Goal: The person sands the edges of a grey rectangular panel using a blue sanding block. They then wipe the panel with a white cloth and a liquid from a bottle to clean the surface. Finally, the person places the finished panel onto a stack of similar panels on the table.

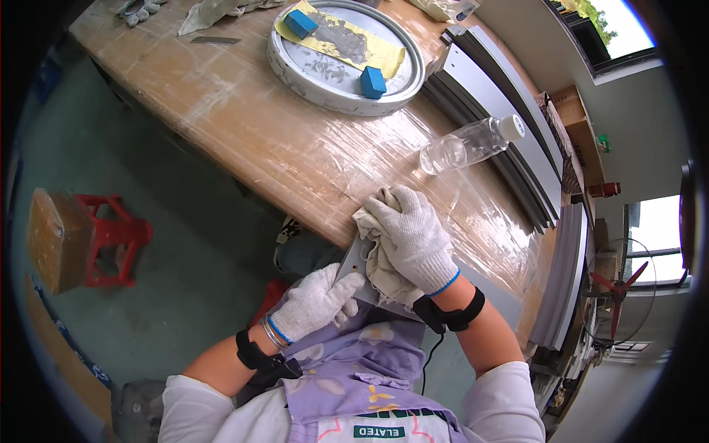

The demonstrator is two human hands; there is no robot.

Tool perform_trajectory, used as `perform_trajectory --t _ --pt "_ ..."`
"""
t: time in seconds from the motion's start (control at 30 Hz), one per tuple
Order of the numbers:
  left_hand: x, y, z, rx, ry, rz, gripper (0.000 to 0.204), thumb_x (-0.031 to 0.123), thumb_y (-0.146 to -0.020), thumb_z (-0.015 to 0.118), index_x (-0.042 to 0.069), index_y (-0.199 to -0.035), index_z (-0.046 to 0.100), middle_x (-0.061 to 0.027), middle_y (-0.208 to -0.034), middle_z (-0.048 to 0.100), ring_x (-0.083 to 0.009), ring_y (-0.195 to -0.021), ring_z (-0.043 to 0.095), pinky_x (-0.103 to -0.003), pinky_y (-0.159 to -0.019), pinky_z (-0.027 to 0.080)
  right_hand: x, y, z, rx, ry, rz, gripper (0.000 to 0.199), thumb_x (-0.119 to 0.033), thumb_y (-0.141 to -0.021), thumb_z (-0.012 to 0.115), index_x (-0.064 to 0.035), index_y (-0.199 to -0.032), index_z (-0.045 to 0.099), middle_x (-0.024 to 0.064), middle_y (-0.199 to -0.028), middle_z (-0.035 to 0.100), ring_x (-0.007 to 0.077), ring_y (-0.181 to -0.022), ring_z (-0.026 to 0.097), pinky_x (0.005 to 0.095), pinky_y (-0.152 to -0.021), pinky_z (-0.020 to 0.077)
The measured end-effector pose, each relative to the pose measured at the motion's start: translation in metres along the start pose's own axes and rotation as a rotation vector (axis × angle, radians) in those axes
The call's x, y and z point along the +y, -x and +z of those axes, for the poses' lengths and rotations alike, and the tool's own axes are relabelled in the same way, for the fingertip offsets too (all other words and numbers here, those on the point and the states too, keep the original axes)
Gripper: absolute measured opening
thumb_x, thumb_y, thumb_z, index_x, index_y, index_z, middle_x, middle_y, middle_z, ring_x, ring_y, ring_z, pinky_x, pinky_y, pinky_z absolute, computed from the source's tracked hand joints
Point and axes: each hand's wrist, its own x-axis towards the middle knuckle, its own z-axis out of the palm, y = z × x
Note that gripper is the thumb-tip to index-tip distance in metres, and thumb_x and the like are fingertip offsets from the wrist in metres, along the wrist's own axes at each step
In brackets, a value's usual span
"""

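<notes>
A long flat grey panel (pixel 489 293) lies across the table's near edge, with a small hole near its left end. My left hand (pixel 312 301), in a white knit glove, is closed on the panel's left end, the thumb on top. The fingers under the panel are partly hidden. My right hand (pixel 417 238), gloved alike, grips a crumpled beige cloth (pixel 388 273) and presses it against the panel. Part of the cloth hangs down toward my lap.
A clear plastic bottle (pixel 465 145) lies on the film-covered table (pixel 221 96). Beyond it stands a round lid (pixel 332 103) bearing yellow sandpaper (pixel 384 55) and two blue blocks (pixel 374 82). Grey panels (pixel 509 111) are stacked at right. A red stool (pixel 118 240) stands on the floor at left.
</notes>
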Motion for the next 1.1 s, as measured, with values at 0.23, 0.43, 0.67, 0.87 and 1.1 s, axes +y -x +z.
perform_trajectory --t 0.23,0.43,0.67,0.87,1.1 --pt "0.001 0.002 0.002 0.003 0.044 0.033 0.033 0.039 -0.102 0.054 0.007 -0.097 0.056 -0.0024 -0.07 0.062 -0.0084 -0.057 0.058 -0.025 -0.054 0.051 0.02 0.029 0.0 -0.17 -0.056 0.088 0.031 -0.019 -0.087 0.061 -0.0094 -0.117 0.067 0.0157 -0.107 0.057 0.0366 -0.099 0.059 0.0456 -0.084 0.0494" --pt "-0.013 -0.007 0.018 0.131 0.48 0.206 0.055 0.053 -0.105 0.032 0.004 -0.108 0.056 -0.0059 -0.076 0.065 -0.0112 -0.064 0.062 -0.026 -0.061 0.054 -0.044 0.022 0.013 -0.072 0.001 -0.015 0.033 -0.023 -0.085 0.064 -0.0142 -0.117 0.067 0.0129 -0.111 0.056 0.0329 -0.099 0.057 0.0438 -0.083 0.0495" --pt "-0.031 -0.004 -0.008 -0.114 0.167 0.235 0.081 0.071 -0.098 0.021 0.0 -0.108 0.058 -0.0081 -0.08 0.068 -0.0121 -0.064 0.062 -0.024 -0.06 0.053 0.02 0.094 -0.018 -0.124 -0.418 0.331 0.022 -0.006 -0.088 0.059 -0.0054 -0.109 0.066 0.0127 -0.106 0.057 0.0214 -0.09 0.06 0.038 -0.077 0.052" --pt "-0.003 0.002 0.016 0.024 0.74 0.177 0.086 0.07 -0.097 0.02 -0.002 -0.131 0.051 -0.0156 -0.121 0.062 -0.0214 -0.111 0.062 -0.033 -0.093 0.053 -0.055 0.035 0.021 0.186 -0.074 0.04 0.037 -0.015 -0.083 0.061 -0.0103 -0.12 0.062 0.0137 -0.111 0.056 0.0319 -0.096 0.057 0.0407 -0.082 0.0486" --pt "-0.012 0.007 -0.013 -0.186 0.218 0.125 0.073 0.064 -0.1 0.037 0.001 -0.132 0.054 -0.0132 -0.106 0.067 -0.0218 -0.091 0.067 -0.035 -0.085 0.056 0.021 0.126 -0.014 0.022 -0.269 0.151 0.03 -0.015 -0.083 0.065 -0.0149 -0.113 0.068 0.014 -0.117 0.059 0.0336 -0.108 0.057 0.0417 -0.088 0.0497"
